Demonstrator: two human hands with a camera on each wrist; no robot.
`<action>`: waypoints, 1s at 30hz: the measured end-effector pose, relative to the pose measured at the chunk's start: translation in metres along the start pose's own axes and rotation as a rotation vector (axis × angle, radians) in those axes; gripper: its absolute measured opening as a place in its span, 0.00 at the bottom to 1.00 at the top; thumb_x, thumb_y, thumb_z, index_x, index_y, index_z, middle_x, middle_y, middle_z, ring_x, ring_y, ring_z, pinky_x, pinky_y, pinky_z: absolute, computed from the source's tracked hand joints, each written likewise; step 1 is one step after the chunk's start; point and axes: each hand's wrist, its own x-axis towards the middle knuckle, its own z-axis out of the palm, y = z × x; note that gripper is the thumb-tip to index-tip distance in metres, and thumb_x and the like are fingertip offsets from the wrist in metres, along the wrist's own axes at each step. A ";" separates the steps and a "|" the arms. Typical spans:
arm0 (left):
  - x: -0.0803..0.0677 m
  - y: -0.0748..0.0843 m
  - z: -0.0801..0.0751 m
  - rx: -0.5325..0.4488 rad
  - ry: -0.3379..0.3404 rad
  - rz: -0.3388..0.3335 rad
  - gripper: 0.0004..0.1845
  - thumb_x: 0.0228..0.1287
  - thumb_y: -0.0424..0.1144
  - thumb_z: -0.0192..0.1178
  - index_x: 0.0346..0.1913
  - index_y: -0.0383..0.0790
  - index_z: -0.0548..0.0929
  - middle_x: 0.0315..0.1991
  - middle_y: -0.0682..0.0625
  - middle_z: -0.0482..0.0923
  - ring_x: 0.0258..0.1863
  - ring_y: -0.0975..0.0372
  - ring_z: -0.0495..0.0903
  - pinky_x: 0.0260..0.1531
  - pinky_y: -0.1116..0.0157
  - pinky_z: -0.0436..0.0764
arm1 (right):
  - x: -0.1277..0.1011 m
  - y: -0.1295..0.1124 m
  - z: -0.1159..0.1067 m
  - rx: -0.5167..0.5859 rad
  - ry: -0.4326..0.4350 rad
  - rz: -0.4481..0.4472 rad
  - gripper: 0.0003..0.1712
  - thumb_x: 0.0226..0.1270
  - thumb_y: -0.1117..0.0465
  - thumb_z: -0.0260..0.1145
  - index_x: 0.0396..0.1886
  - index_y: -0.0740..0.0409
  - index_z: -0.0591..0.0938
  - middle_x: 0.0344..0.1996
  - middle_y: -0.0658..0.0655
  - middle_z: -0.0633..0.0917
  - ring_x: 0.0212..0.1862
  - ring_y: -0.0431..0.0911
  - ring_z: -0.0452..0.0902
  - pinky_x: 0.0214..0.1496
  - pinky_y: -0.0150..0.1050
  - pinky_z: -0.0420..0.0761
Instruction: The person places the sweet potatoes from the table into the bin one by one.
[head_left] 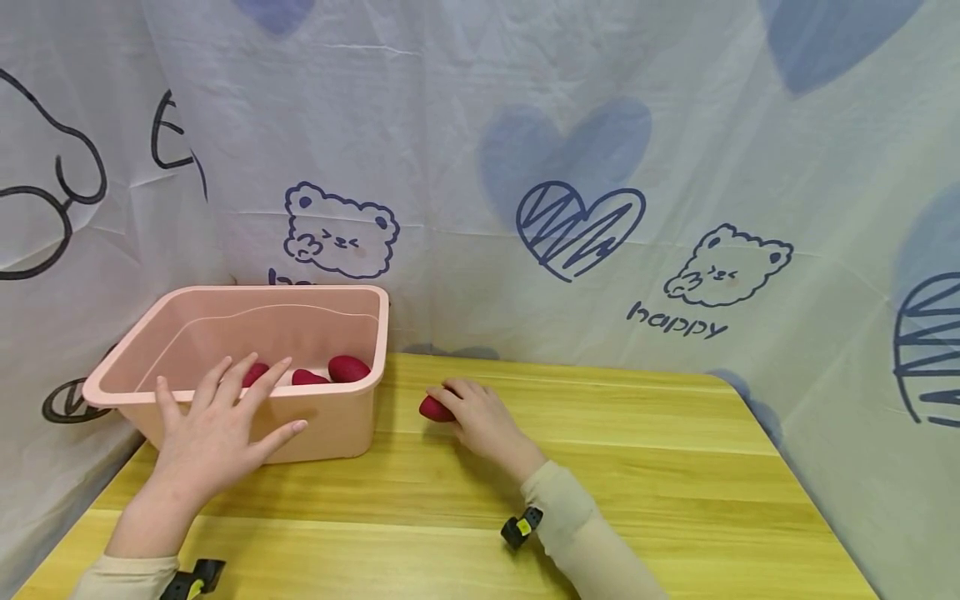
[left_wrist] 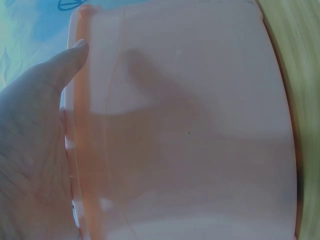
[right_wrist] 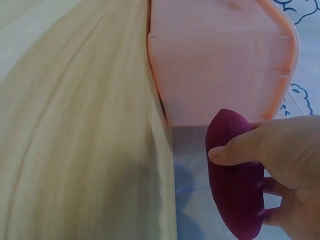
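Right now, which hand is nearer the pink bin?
Left. The left hand lies with spread fingers against the pink bin's front wall at its rim. The right hand is on the table beside the bin, gripping a dark red sweet potato.

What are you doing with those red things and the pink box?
A person sits at a wooden table with a pink plastic bin on it. The right hand grips a dark red, potato-shaped thing lying on the table just beside the bin. The left hand rests with spread, straight fingers against the bin's near wall and rim. Three more red pieces already lie inside the bin.
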 end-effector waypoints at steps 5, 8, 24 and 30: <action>0.000 -0.001 0.000 0.005 0.002 0.005 0.45 0.57 0.72 0.55 0.76 0.68 0.52 0.73 0.37 0.57 0.72 0.41 0.51 0.61 0.26 0.21 | 0.004 0.000 -0.004 0.000 0.008 -0.003 0.29 0.64 0.60 0.69 0.65 0.46 0.75 0.60 0.56 0.78 0.61 0.53 0.76 0.58 0.53 0.78; 0.001 -0.001 0.000 0.005 -0.001 0.007 0.45 0.56 0.72 0.55 0.76 0.68 0.52 0.74 0.37 0.56 0.73 0.40 0.50 0.60 0.26 0.21 | 0.006 0.001 -0.006 0.003 0.012 -0.006 0.29 0.64 0.61 0.68 0.65 0.46 0.75 0.60 0.57 0.78 0.62 0.53 0.75 0.59 0.53 0.78; 0.000 -0.002 -0.001 -0.011 -0.022 0.008 0.45 0.57 0.72 0.55 0.76 0.67 0.52 0.77 0.36 0.49 0.78 0.41 0.40 0.60 0.28 0.17 | 0.019 0.005 -0.018 -0.036 0.083 -0.040 0.30 0.63 0.61 0.69 0.65 0.47 0.75 0.59 0.58 0.79 0.60 0.54 0.77 0.56 0.53 0.80; 0.000 -0.002 -0.001 -0.013 -0.029 0.003 0.45 0.58 0.72 0.54 0.76 0.67 0.52 0.77 0.36 0.49 0.78 0.41 0.40 0.60 0.28 0.17 | 0.025 0.007 -0.026 -0.039 0.114 -0.061 0.31 0.61 0.62 0.70 0.65 0.49 0.75 0.59 0.60 0.79 0.60 0.56 0.77 0.56 0.54 0.80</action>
